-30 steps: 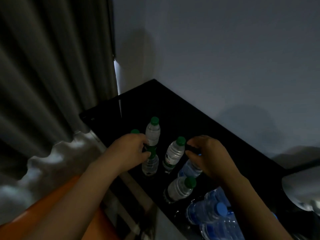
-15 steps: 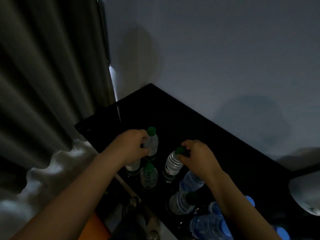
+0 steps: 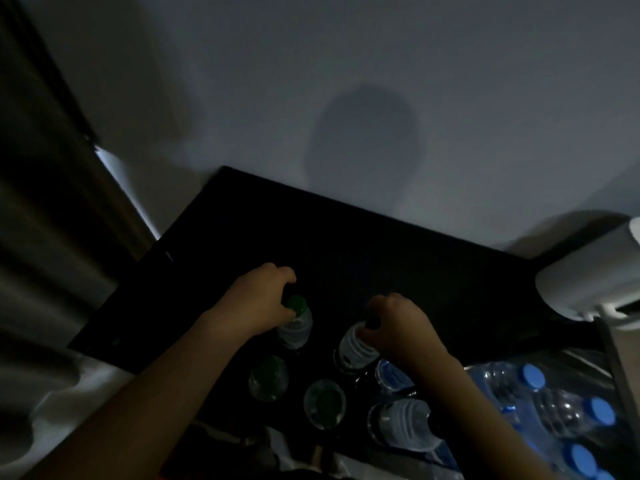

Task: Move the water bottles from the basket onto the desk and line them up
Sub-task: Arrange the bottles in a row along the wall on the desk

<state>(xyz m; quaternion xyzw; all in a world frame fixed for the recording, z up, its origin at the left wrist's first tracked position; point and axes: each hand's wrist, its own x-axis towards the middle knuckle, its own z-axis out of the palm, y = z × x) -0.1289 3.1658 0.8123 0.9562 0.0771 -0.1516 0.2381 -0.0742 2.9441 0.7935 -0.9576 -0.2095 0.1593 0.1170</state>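
Head view: five green-capped bottles (image 3: 295,327); two hands (image 3: 258,303)

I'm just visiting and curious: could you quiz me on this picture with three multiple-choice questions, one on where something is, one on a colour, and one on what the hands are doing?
1. Where do the blue-capped bottles sit?
A. lower right
B. far left, by the curtain
C. at the desk's far edge

2. What colour is the cap at the left hand?
A. red
B. green
C. white

3. What is the right hand doing?
A. resting flat on the desk
B. hanging free of any bottle
C. gripping a bottle by its top

Answers: 1 A, the blue-capped bottles crowd the lower right. 2 B, the green cap shows beside the left hand. 3 C, the right hand closes over the top of an upright bottle on the desk.
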